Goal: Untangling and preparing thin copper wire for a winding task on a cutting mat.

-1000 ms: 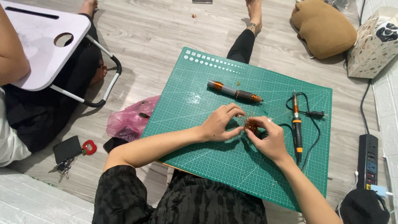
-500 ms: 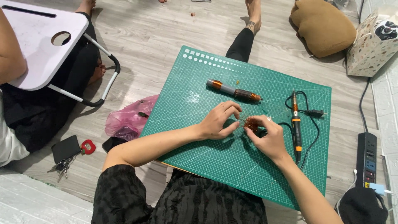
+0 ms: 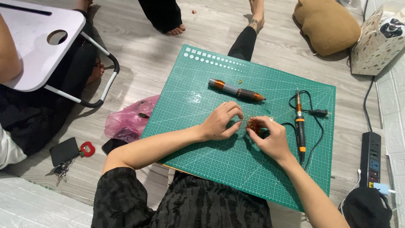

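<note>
Left hand and right hand both pinching a small tangle of copper wire between them, green mat underneath, grey and orange rod just beyond the hands, black and orange pen tool beside the right hand

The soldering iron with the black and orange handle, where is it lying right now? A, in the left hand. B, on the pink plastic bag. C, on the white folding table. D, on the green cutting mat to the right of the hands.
D: the soldering iron lies on the green cutting mat, just right of the right hand, with neither hand holding it.
</note>
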